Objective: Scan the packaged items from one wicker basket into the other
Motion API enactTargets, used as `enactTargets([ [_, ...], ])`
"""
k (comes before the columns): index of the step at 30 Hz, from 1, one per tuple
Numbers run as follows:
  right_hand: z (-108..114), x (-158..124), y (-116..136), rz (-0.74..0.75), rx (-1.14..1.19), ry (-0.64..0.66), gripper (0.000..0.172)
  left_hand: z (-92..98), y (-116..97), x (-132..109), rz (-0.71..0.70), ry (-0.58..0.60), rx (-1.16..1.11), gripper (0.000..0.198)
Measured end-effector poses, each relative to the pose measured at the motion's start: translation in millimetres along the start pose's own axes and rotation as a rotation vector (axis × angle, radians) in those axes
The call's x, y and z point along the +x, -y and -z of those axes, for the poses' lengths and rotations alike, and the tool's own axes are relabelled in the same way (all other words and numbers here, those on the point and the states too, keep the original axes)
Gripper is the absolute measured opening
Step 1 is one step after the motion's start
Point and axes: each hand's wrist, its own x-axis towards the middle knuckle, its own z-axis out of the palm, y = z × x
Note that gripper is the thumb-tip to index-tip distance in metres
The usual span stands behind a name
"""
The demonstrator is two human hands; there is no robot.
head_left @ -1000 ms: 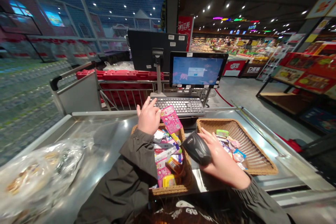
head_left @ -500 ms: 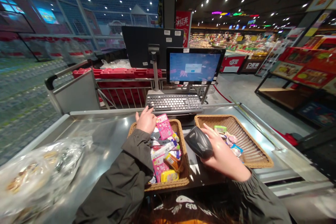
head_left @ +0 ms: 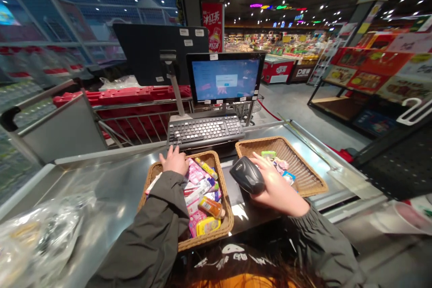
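Observation:
My right hand (head_left: 276,184) is wrapped round a black handheld barcode scanner (head_left: 248,175), held over the gap between two wicker baskets. My left hand (head_left: 174,162) is open, its fingers apart over the far left part of the left wicker basket (head_left: 226,189), close to the keyboard's front edge. That basket holds pink packets (head_left: 195,171), a yellow tube (head_left: 206,168), a small amber bottle (head_left: 212,207) and a yellow pack (head_left: 208,225). In the right wicker basket (head_left: 303,166) lie a green-edged item (head_left: 268,155) and a blue packet (head_left: 289,177), partly behind my right hand.
Behind the baskets stand a keyboard (head_left: 205,130) and a lit screen (head_left: 227,80) showing a dialog box, with a larger dark monitor (head_left: 145,54) turned away. Clear plastic bags (head_left: 37,238) lie on the metal counter (head_left: 114,180) at left. A metal cart (head_left: 60,126) stands beyond.
The pink packet near my left hand now lies in the left basket, and that hand is apart from it. The view has turned right. My right hand still holds the scanner.

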Motion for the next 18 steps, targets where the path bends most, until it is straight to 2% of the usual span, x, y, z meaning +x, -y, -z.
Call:
enactTargets([
  [5,17,-15,-30,-0.107,-0.081,-0.056,0.060,18.9,-55,5,-0.202,-0.035,-0.086,0.026],
  [9,36,-33,-63,-0.209,-0.114,-0.125,0.059,20.5,-113,7,-0.426,-0.038,-0.130,0.024],
  [14,56,-57,-94,-0.292,-0.109,-0.265,0.061,-1.1,-191,5,-0.701,0.052,-0.130,0.023],
  [18,64,-71,-111,-0.335,-0.105,-0.291,0.059,-32.0,-252,1,-0.878,0.219,-0.086,0.022],
])
